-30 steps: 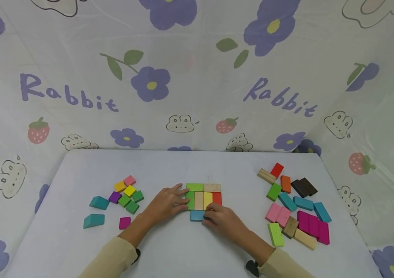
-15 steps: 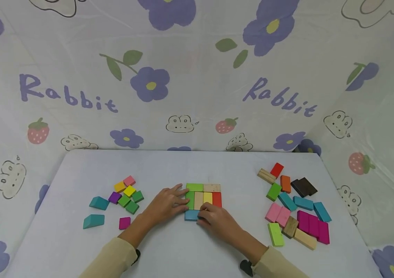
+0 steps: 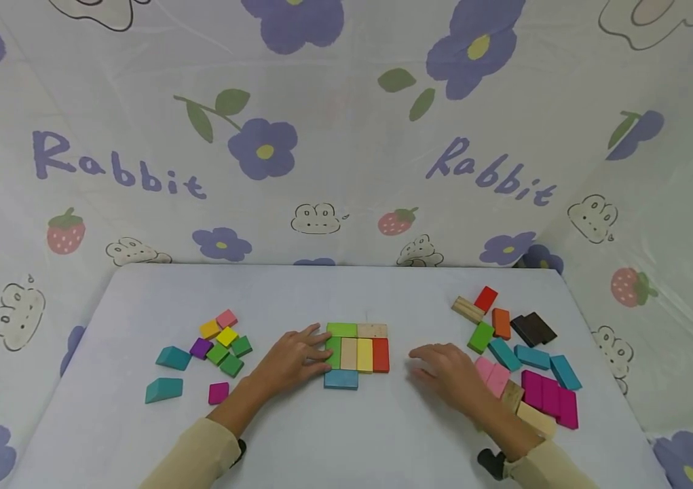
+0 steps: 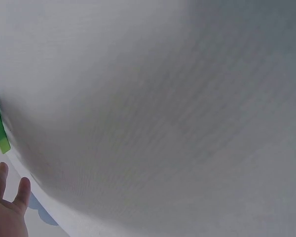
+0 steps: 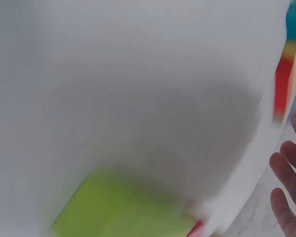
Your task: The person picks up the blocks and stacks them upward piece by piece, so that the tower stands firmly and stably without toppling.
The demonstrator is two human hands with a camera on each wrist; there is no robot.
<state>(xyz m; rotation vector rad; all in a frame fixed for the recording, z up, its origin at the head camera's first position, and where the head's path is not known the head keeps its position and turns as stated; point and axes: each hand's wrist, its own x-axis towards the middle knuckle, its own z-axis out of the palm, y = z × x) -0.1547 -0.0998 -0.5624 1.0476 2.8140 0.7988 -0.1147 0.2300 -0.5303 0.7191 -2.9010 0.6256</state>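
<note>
In the head view, flat wooden blocks lie edge to edge mid-table. A light green block and a pale wood block form the back row. Below stand a green block, a beige block, a yellow block and a red block. One blue block lies in front, at the left. My left hand rests its spread fingertips along the group's left edge. Holding nothing, my right hand hovers between the group and the right-hand blocks, fingers relaxed.
Small cubes and two teal wedge blocks lie on the left. On the right are teal, pink, magenta blocks, dark brown blocks and others. My right forearm hides some; a light green block shows blurred in the right wrist view.
The blue block slid left until its left end lined up near the green block's edge. My right hand then let it go and moved right. My left hand stayed in place.
</note>
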